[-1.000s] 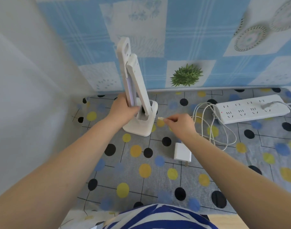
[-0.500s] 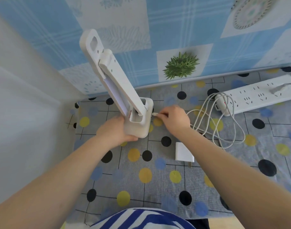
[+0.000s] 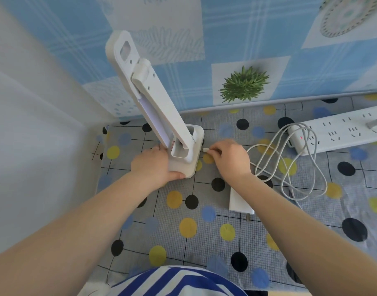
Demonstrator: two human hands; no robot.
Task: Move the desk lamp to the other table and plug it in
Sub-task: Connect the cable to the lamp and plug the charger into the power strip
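Head view shows the folding desk lamp [image 3: 155,116] standing on its square base at the back left of the desk [image 3: 204,242], near the wall. Its white plastic body looks light and stiff, top-heavy on the hinged arm, so the base is the sensible place to brace it. That is where the left hand [image 3: 153,165] sits, fingers wrapped round the base's near edge. The right hand [image 3: 230,157] pinches the cable's small plug [image 3: 205,149] just beside the base's right side, not yet inserted. The limp white cable [image 3: 290,159] loops toward the power adapter [image 3: 239,199] and the power strip [image 3: 341,131].
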